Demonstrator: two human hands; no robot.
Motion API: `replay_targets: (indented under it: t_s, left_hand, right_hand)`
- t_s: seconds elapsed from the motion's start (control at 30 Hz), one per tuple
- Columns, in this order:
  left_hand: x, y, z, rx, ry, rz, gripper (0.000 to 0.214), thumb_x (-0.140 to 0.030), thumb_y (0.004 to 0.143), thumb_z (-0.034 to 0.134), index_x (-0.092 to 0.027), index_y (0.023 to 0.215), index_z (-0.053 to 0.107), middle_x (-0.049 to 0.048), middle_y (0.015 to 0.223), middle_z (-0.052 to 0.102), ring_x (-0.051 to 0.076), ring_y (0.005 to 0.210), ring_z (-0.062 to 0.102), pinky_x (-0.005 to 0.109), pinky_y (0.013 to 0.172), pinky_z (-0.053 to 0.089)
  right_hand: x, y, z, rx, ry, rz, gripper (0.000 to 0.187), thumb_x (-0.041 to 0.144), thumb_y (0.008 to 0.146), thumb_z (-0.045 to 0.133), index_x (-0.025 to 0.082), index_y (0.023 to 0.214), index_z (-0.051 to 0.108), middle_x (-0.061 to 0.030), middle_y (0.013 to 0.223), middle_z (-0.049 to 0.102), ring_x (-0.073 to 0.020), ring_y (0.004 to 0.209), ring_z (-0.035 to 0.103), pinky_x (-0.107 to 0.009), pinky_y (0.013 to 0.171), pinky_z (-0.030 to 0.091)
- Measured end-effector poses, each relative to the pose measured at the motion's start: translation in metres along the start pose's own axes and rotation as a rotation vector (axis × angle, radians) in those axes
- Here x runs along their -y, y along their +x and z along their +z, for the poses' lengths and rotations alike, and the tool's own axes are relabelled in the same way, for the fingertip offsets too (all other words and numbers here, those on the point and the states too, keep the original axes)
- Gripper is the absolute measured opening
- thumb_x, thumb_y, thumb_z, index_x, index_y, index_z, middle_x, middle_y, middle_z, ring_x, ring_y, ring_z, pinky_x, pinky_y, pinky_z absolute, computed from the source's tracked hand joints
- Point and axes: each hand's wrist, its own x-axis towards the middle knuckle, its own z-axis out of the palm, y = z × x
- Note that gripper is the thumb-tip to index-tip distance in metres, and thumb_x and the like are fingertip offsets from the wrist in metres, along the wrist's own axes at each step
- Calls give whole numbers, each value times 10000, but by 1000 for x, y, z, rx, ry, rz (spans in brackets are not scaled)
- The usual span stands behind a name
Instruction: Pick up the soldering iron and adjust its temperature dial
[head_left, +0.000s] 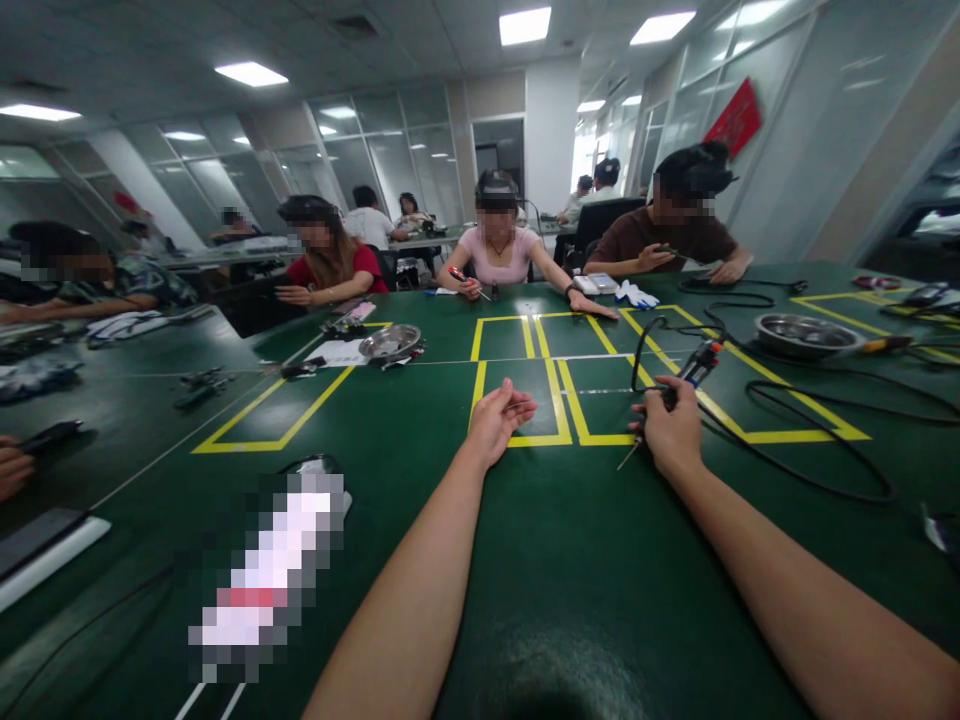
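My right hand (673, 432) is closed round a soldering iron (691, 372) with a black and red handle. Its metal tip points down and to the left, close to the green table (570, 560). A black cable (810, 480) runs from the handle in loops to the right. My left hand (496, 418) rests on the table, holding nothing, with its fingers loosely curled and apart. It lies on a yellow tape rectangle (556, 400). The two hands are about a hand's width apart.
Several people sit round the far side of the table. A metal bowl (806, 334) stands at the right and another metal bowl (389, 342) at the left. A blurred-out object (270, 570) lies near left. Another person's hand (11, 465) shows at the left edge.
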Motion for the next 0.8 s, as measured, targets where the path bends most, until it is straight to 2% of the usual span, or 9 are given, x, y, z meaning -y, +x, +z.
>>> replay_targets:
  t_s: [0.2, 0.37, 0.57, 0.67, 0.8]
  left_hand:
    - [-4, -1, 0, 60, -16, -16, 360, -471, 828, 676, -114, 858, 644, 120, 907, 709, 205, 830, 705, 321, 774, 548]
    - [-3, -2, 1, 88, 18, -8, 334, -432, 849, 662, -104, 912, 660, 145, 967, 717, 222, 881, 709, 350, 825, 551]
    - [0, -2, 6, 81, 70, -7, 264, -326, 838, 700, -93, 947, 638, 182, 1004, 713, 236, 921, 712, 407, 914, 534]
    - [2, -2, 8, 60, 84, -7, 280, -305, 830, 713, -98, 989, 611, 191, 1025, 708, 238, 928, 712, 429, 939, 522]
    - [3, 0, 8, 51, 64, -1, 357, -378, 851, 684, -102, 1058, 591, 193, 1035, 707, 240, 943, 706, 423, 929, 522]
  right_hand:
    - [17, -37, 16, 146, -76, -63, 489, 400, 806, 574, 260, 1272, 521, -24, 899, 647, -144, 580, 622, -229, 438, 495]
    - [29, -58, 23, 318, -73, -125, 487, 373, 804, 576, 266, 1278, 557, -24, 920, 635, -116, 515, 559, -240, 439, 485]
    - [30, -71, 30, 546, 72, -137, 655, 328, 782, 617, 312, 1419, 463, -35, 988, 643, -100, 495, 516, -257, 440, 482]
    - [29, -74, 32, 626, 97, -193, 681, 289, 778, 614, 312, 1435, 441, -31, 971, 648, -134, 595, 556, -284, 535, 521]
    - [36, -80, 30, 674, 14, -303, 610, 268, 794, 611, 307, 1390, 489, -45, 1086, 643, -204, 844, 619, -361, 738, 539]
